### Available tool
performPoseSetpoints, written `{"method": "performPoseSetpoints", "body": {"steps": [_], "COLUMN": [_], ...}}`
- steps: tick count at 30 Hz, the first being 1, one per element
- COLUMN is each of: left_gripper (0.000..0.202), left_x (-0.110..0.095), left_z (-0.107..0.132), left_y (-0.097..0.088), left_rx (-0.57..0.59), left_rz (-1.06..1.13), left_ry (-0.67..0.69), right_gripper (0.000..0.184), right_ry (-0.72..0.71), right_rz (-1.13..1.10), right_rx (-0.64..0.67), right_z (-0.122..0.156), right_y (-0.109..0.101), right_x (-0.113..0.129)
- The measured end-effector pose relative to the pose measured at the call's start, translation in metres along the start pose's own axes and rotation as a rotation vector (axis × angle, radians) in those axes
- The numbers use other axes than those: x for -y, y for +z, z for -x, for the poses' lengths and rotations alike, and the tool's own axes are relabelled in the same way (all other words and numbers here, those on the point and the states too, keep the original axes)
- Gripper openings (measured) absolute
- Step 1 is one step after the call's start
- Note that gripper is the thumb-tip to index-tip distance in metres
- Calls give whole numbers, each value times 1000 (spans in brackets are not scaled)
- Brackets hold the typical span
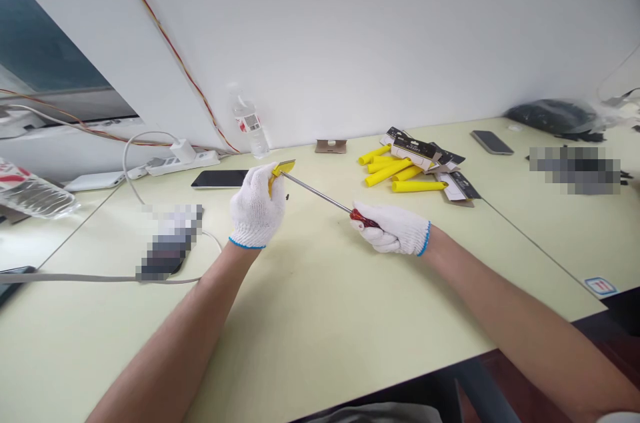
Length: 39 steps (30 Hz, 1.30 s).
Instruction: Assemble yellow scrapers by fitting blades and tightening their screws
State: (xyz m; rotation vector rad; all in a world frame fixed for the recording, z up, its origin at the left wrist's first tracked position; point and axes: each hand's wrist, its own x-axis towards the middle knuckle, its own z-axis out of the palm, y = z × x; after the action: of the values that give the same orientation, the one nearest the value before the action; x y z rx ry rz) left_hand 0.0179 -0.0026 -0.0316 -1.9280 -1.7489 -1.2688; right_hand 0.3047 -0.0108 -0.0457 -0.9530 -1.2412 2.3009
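Observation:
In my gloved left hand (259, 205), raised over the table, is a small yellow scraper head (283, 170) with a flat grey edge on top. My fingers are closed round its lower part and hide some of it. My right hand (390, 226), also in a white knit glove, grips the red handle of a screwdriver (320, 195). The screwdriver's long metal shaft slants up to the left, and its tip meets the yellow piece. Whether the tip sits in a screw is too small to tell.
Several yellow tubes (387, 172) lie with black-and-white packaging cards (415, 148) at the back right. A black phone (220, 178) is behind my left hand, a grey phone (491, 142) farther right. A water bottle (253, 126) and power strip (183, 162) stand by the wall.

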Motion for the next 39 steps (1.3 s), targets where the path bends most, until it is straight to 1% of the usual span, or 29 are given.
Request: {"method": "performPoseSetpoints", "body": {"steps": [5,8,11,14,16,17,19,21,23,25,27,29,32,34,35,37,39], "left_gripper": [32,33,35,34,34,34,34,34,33,32,31,31,31,31,31,31,32], "left_x": [-10,-11,-6,0,3,4,6,8,9,10,10,9,7,8,9,11,13], "left_z": [-4,-5,-7,-10,-13,-14,-14,-14,-12,-10,-9,-9,-11,-11,-12,-13,-15], "left_y": [-9,-10,-10,-11,-11,-11,-9,-5,-1,2,2,1,0,0,1,1,2], "left_rx": [-108,-160,-113,-43,-4,19,73,121,141,136,132,138,177,204,217,243,272], "left_rz": [48,55,27,3,7,9,-1,-7,-3,1,-13,-24,-32,-28,-14,60,202], "left_ry": [23,72,58,44,44,39,10,-37,-75,-88,-83,-77,-72,-65,-75,-160,-330], "right_gripper": [49,50,48,54,57,56,50,45,45,49,52,52,49,49,49,48,40], "right_ry": [-1,5,9,12,-25,-57,-118,-165,-202,-245,-281,-263,-171,-184,-215,-283,-319], "right_rz": [-46,-43,-23,41,102,139,259,446,650,801,872,853,741,776,831,947,1013], "right_rx": [82,84,53,48,1,-50,-210,-381,-486,-510,-515,-513,-427,-405,-425,-503,-565], "right_z": [-1,-1,-2,-1,2,3,6,6,5,2,0,1,6,9,11,15,19], "right_y": [-5,-4,0,5,9,11,15,21,27,32,35,36,32,26,22,11,-1], "right_x": [-2,-1,0,3,7,9,12,11,8,4,2,2,6,8,9,12,17]}}
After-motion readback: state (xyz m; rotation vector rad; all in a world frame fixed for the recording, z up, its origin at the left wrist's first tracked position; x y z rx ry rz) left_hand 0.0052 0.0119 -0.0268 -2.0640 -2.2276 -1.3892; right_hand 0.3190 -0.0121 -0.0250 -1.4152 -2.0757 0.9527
